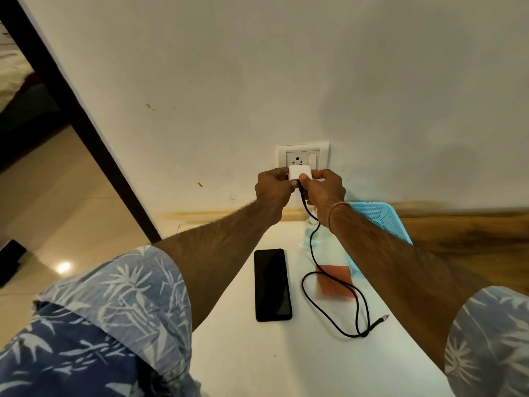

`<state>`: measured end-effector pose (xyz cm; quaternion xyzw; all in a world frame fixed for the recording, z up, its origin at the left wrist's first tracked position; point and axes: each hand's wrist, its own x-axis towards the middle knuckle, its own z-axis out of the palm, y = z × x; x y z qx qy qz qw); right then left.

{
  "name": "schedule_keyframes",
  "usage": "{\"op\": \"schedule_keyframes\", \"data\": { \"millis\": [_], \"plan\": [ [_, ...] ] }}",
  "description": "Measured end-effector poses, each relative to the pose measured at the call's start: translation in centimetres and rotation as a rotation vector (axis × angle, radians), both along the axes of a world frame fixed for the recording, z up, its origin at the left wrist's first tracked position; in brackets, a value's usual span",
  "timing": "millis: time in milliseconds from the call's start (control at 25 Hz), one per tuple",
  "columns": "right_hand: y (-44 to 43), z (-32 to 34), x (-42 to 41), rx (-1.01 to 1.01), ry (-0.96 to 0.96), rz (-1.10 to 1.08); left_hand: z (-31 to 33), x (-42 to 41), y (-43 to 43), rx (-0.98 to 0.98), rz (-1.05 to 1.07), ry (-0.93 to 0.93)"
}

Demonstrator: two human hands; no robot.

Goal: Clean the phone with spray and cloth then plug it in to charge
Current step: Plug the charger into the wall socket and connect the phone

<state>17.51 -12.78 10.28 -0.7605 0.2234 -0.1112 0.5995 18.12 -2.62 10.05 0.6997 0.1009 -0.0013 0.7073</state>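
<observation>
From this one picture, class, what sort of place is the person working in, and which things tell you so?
Probably a room in a home, perhaps a bedroom. A wall socket sits above a white table, a tiled floor runs past a dark door frame, and what looks like bedding shows beyond it.

Both hands are meeting at the wall, the left hand (273, 186) and the right hand (325, 187) gripping the charger (297, 172) between them, just below the socket (303, 157). The cable (312, 247) is hanging down from the hands and looping on the counter (257, 353). The phone (272, 285) is lying on the counter below the left hand, the cloth (335, 280) under the cable loop below the right hand, and the basket (380, 222) is sitting behind the right wrist.
</observation>
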Motion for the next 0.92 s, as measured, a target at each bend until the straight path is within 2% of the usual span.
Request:
{"op": "schedule_keyframes", "data": {
  "millis": [920],
  "plan": [
    [-0.5,0.0,2.6,-0.11,-0.001,0.016,0.3,0.8,-0.8,-0.003,0.108,-0.005]
  ]
}}
